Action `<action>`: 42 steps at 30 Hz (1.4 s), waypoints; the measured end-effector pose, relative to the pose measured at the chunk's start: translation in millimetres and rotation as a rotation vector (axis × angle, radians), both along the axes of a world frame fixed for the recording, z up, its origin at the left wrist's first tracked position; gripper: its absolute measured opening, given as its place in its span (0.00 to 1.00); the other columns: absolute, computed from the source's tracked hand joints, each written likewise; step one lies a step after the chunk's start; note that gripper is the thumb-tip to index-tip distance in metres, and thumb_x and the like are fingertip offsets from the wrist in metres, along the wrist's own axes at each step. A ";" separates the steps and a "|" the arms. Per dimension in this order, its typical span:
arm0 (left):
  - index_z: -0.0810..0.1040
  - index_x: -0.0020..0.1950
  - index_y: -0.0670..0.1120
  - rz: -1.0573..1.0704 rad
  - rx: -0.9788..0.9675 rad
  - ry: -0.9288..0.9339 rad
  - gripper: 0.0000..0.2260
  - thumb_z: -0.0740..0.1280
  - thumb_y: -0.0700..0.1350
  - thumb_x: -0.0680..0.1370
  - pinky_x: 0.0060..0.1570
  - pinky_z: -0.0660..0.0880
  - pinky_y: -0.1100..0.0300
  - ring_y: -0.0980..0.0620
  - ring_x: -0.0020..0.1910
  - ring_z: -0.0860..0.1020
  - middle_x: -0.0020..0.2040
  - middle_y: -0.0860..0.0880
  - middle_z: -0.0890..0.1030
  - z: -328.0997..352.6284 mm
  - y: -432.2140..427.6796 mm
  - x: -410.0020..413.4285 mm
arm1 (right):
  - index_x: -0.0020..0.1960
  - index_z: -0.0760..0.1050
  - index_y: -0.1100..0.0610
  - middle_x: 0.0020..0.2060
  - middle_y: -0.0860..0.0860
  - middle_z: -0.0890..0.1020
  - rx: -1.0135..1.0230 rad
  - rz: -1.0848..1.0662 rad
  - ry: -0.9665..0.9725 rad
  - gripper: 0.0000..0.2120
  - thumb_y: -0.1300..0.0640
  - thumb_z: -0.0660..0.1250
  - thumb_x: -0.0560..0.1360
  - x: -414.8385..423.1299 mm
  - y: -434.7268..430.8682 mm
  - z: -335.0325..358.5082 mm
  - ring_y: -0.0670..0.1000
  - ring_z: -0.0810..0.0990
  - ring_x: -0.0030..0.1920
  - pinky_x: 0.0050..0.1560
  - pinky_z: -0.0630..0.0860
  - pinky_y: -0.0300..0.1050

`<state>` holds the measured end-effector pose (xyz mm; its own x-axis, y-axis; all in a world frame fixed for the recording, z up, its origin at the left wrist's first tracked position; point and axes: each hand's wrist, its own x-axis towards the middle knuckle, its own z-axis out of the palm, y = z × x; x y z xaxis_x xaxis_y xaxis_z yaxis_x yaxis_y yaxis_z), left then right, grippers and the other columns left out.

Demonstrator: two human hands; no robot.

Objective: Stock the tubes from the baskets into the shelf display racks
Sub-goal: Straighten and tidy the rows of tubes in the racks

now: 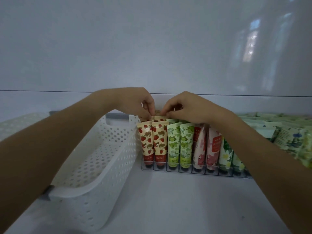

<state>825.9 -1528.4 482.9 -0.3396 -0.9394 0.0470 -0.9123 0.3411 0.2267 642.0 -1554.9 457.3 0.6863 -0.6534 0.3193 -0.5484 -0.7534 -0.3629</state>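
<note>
A clear display rack [185, 172] on the white shelf holds upright tubes in rows: strawberry tubes [152, 141] at the left, green lime tubes [179, 142], pink blossom tubes [206, 146] and green-white flower tubes [226, 156] to the right. My left hand [138, 102] and my right hand [182, 107] meet above the back of the strawberry rows. The fingertips of both pinch the top edge of a strawberry tube [157, 114] standing behind the front ones. A white perforated basket [94, 166] stands left of the rack, with no tubes visible in it.
A second pale basket [18, 122] sits at the far left. At the right edge lies a heap of green and blue-flowered tubes [290, 134]. A glossy white back wall rises behind the shelf. The shelf surface in front of the rack is bare.
</note>
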 end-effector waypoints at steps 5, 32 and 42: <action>0.80 0.43 0.49 -0.006 0.009 0.003 0.03 0.69 0.41 0.74 0.44 0.75 0.67 0.67 0.31 0.78 0.40 0.53 0.82 -0.4 0.2 0.2 | 0.46 0.80 0.49 0.47 0.51 0.82 -0.007 -0.006 -0.014 0.10 0.62 0.64 0.75 3.0 3.2 -2.3 0.50 0.79 0.48 0.50 0.76 0.44; 0.83 0.47 0.49 -0.097 -0.036 0.085 0.05 0.67 0.44 0.76 0.39 0.70 0.75 0.68 0.33 0.75 0.40 0.57 0.81 -7.0 0.3 -12.0 | 0.39 0.81 0.46 0.34 0.40 0.82 0.108 -0.019 -0.124 0.04 0.54 0.71 0.71 -11.9 -1.4 3.7 0.34 0.78 0.35 0.33 0.70 0.23; 0.80 0.46 0.52 -0.157 -0.056 0.078 0.06 0.67 0.41 0.76 0.37 0.69 0.78 0.69 0.34 0.76 0.38 0.60 0.79 -7.5 2.9 -11.8 | 0.42 0.82 0.49 0.37 0.46 0.84 0.112 -0.050 -0.033 0.03 0.53 0.70 0.72 -4.5 3.6 3.0 0.43 0.80 0.37 0.42 0.77 0.42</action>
